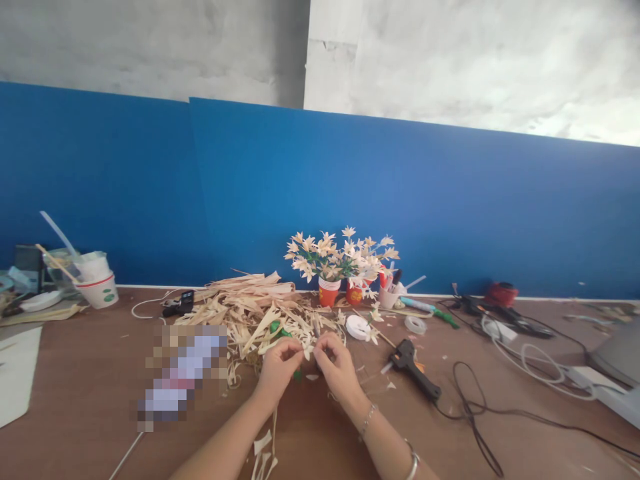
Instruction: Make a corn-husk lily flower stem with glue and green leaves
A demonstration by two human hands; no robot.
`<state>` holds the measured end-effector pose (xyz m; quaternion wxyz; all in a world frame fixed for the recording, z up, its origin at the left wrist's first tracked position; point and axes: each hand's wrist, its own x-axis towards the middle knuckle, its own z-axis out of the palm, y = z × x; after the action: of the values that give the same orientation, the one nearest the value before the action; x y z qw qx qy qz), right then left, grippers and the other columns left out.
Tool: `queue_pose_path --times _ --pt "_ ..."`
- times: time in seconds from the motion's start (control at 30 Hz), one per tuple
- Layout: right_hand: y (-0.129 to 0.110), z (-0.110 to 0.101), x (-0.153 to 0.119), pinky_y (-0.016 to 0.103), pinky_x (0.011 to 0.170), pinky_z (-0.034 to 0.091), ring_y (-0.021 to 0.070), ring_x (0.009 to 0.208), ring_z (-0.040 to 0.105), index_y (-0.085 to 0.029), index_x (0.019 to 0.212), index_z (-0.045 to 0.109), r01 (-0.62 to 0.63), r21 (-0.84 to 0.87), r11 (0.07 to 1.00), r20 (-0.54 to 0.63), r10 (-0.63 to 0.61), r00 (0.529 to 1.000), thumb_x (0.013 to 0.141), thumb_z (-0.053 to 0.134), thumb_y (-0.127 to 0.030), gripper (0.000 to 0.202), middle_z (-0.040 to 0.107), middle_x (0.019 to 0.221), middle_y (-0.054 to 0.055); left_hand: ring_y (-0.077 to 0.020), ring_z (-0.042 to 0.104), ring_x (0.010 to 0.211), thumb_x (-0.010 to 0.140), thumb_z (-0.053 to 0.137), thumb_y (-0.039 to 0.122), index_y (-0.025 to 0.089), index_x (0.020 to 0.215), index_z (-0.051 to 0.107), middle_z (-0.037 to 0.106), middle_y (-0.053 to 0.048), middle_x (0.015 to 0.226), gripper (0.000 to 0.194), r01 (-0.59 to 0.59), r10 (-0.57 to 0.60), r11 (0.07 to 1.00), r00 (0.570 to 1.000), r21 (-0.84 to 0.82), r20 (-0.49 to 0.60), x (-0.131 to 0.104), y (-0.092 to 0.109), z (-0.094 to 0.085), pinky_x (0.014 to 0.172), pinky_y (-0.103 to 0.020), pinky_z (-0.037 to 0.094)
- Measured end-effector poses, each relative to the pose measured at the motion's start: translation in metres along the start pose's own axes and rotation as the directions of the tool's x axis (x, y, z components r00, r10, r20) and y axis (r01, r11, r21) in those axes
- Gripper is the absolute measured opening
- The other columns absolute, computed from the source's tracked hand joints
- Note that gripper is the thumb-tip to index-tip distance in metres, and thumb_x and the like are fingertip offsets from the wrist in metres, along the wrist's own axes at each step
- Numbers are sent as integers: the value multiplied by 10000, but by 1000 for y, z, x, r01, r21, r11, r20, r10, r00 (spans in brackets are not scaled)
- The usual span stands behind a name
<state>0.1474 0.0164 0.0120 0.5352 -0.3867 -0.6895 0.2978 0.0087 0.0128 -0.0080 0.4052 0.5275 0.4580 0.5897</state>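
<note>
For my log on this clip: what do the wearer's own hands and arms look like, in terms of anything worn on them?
The left hand and right hand are ungloved, and no sleeve shows on either arm. At the right wrist is a thin, silvery, chain-like bracelet; farther up sits a thicker silvery bangle. No jewellery shows on the left wrist.

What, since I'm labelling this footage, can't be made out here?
- Head view: what the pixelated thing is; pixelation hides it.
- Head view: the full white sheet; the left edge cuts it off.
- Head view: the grey object; the right edge cuts it off.
- Head view: whether the right hand also grips the small pale flower at the left hand; too small.
</note>
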Motion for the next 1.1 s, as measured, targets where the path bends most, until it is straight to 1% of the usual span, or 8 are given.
queue_pose_path --times 0.23,0.37,0.53,0.7,0.83,0.93,1.03,1.1 --pt "6 -3 3 212 450 330 108 499 388 -205 631 447 -217 253 943 50 211 976 768 483 -302 172 439 603 -27 -80 475 459 643 649 355 137 792 675 608 -23 712 265 151 -145 986 986 -76 79 -2 1 2 358 -175 325" --pt "7 -6 5 218 527 363 122 588 431 -191 615 471 -235 253 939 75 223 972 724 496 -286 148 492 687 -4 -75 456 451 650 650 406 127 736 663 580 -9 635 292 159 -142 980 980 -119 138 -4 2 3 363 -172 310" --pt "9 -4 5 211 450 293 102 470 355 -204 653 479 -335 321 886 177 291 940 731 498 -329 148 408 566 -46 -66 437 435 616 686 377 131 632 623 548 12 599 254 176 -152 972 976 -156 157 -4 1 4 361 -171 289" --pt "13 -5 5 215 459 305 109 484 374 -203 647 484 -275 277 921 121 250 961 741 503 -320 152 402 550 -46 -69 451 445 617 675 364 130 666 653 565 -1 656 240 184 -159 971 974 -154 161 -4 3 3 360 -176 291" --pt "10 -7 5 232 515 346 129 548 425 -198 633 478 -211 115 971 49 206 977 791 462 -327 204 437 580 -28 -67 444 437 601 682 361 132 620 638 575 -3 660 234 181 -159 973 975 -143 155 -4 3 3 359 -179 293" --pt "0 -19 12 257 595 378 155 636 486 -192 703 514 -136 -153 979 -112 119 987 818 428 -309 185 523 658 4 -70 418 408 613 676 371 144 656 641 519 38 512 234 210 -196 970 973 -118 124 -5 5 3 372 -179 291" --pt "-14 -55 24 280 678 394 181 756 541 -187 821 544 -156 -464 872 -283 21 959 817 400 -268 165 600 795 46 -61 372 363 635 664 389 144 687 641 464 67 407 251 241 -232 965 969 -108 91 -7 7 2 387 -181 289" --pt "-22 -88 30 287 687 399 196 807 568 -194 872 561 -331 -646 687 -329 141 934 789 414 -236 174 629 869 62 -62 374 363 643 659 396 138 693 645 462 67 393 263 241 -231 963 969 -118 87 -7 8 2 395 -183 295"
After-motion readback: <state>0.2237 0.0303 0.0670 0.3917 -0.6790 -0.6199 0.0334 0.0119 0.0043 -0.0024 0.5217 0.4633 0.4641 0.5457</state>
